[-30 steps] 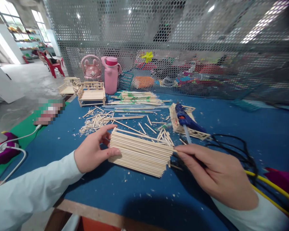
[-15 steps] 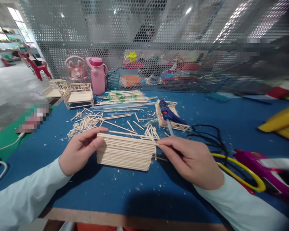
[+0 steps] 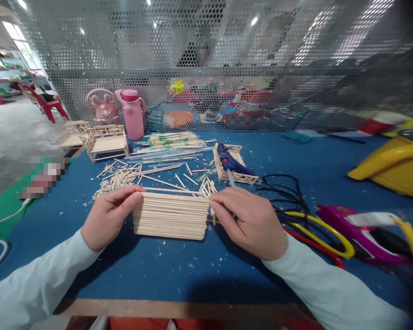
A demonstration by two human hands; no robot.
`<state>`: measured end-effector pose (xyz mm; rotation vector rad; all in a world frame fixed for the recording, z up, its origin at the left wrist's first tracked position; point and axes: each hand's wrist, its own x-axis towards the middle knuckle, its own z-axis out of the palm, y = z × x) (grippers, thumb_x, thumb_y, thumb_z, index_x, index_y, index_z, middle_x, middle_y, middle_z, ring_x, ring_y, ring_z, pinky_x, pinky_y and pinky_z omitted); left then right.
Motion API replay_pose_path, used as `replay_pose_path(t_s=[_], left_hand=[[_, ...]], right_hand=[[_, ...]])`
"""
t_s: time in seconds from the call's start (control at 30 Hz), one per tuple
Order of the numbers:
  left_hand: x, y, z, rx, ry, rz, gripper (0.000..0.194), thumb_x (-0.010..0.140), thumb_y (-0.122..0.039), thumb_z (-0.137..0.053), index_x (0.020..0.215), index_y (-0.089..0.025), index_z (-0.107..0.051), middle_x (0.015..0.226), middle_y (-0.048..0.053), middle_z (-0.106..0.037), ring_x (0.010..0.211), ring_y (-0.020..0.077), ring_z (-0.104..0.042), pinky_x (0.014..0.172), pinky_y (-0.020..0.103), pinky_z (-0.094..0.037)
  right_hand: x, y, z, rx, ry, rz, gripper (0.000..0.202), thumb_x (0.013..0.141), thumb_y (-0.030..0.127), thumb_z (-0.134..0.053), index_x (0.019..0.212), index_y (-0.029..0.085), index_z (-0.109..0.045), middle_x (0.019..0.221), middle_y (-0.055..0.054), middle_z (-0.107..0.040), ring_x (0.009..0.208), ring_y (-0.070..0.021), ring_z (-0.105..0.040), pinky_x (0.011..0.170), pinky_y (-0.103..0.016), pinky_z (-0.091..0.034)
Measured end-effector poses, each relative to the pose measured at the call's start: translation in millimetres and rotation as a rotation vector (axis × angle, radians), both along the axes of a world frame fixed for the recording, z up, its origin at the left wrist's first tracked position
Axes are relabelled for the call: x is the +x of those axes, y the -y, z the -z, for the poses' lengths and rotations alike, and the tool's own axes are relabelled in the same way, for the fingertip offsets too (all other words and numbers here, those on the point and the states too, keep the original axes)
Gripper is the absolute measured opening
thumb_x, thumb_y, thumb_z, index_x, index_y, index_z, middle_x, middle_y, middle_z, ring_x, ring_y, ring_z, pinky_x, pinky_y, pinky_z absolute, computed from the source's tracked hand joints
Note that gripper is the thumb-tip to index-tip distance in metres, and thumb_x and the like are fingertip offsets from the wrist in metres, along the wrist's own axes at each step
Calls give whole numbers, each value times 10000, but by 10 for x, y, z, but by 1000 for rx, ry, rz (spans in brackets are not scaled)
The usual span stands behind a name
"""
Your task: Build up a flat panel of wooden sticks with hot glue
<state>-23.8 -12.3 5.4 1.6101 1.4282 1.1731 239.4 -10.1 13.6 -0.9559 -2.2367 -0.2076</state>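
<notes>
A panel of thin wooden sticks [image 3: 172, 217], laid side by side, is tilted up above the blue table. My left hand [image 3: 108, 215] pinches its upper left corner between thumb and fingers. At the upper right corner, my right hand [image 3: 249, 222] has thumb and forefinger closed on the end of the top stick. Just behind the panel's upper edge another stick [image 3: 174, 190] runs across. Beyond my right hand, a blue glue gun [image 3: 229, 158] rests on a small frame of sticks [image 3: 220, 170], its clear glue stick pointing toward me.
Loose sticks and shavings [image 3: 119, 178] litter the table behind the panel. Small stick-built benches [image 3: 108, 143] stand back left, beside a pink bottle [image 3: 133, 117]. Black cable [image 3: 285, 195], yellow-handled scissors [image 3: 344, 247] and a purple tool [image 3: 358, 233] lie right. Perforated metal [image 3: 141, 41] closes the back.
The view has swung slightly right. My right hand has come in closer to the panel's right edge, and the stick end that jutted out there now sits nearer level with the others.
</notes>
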Motion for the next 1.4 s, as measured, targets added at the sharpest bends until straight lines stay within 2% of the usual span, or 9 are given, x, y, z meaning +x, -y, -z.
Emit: replay_pose_path(t_s=[0.27,0.33,0.57,0.73,0.83,0.9,1.0,1.17,1.4], left_hand=[[10,-111,4,-374,310,58,472,661,-510,-632,957,-142,-648,766,42,-669,686,162,-618,599,274,-510],[-22,-173,63,-410,225,34,496,657,-532,-608,934,-123,-644,712,46,-659,630,160,-620,575,283,-507],[-163,-359,207,-190,-219,-50,433,691,-506,-554,870,-135,-688,504,-2,-540,529,170,-543,550,290,-440],[-169,-227,3,69,-442,-239,573,760,-460,-525,1226,-127,-517,692,56,-597,753,249,-561,738,371,-406],[-16,-69,-152,437,-615,-333,445,852,-387,-421,1198,-126,-526,890,119,-626,897,260,-545,825,386,-392],[166,7,-222,674,-769,-212,340,857,-308,-438,1131,-160,-573,1055,128,-620,1003,260,-518,916,415,-350],[453,17,-266,691,-906,-49,234,847,-209,-454,1008,-213,-623,1057,84,-646,1038,263,-531,1009,539,-205],[653,-103,-279,565,-911,155,279,879,-211,-390,837,-162,-661,798,94,-670,757,211,-615,761,362,-448],[675,-85,-267,580,-834,193,263,878,-209,-407,883,-160,-665,812,88,-667,760,187,-611,684,277,-443]], right_hand=[[-126,-319,-21,-383,200,141,234,903,210,-340,852,167,-564,852,-62,-633,795,-164,-558,702,-258,-385],[-208,-412,-28,-440,270,153,221,893,206,-363,801,179,-562,807,-50,-634,758,-160,-558,666,-247,-367],[-339,-505,62,-437,304,165,211,883,207,-390,766,192,-565,787,-41,-645,721,-151,-563,622,-231,-333],[-299,-445,52,-348,246,214,243,910,208,-328,856,169,-563,871,-75,-638,808,-165,-564,686,-245,-345],[-322,-374,-10,-284,221,211,258,915,211,-313,887,159,-565,905,-92,-633,844,-175,-559,715,-257,-348],[-362,-312,-57,-249,222,183,249,911,220,-328,884,168,-570,894,-84,-633,843,-173,-557,716,-256,-350],[-418,-217,-120,-208,229,144,226,902,217,-352,874,178,-573,872,-71,-633,827,-168,-556,700,-253,-353],[-408,-131,-192,-183,226,138,234,903,199,-339,903,160,-570,910,-91,-633,852,-174,-557,716,-258,-367],[-389,-62,-225,-200,228,160,240,899,196,-345,875,151,-579,875,-92,-635,837,-176,-564,718,-261,-379]])
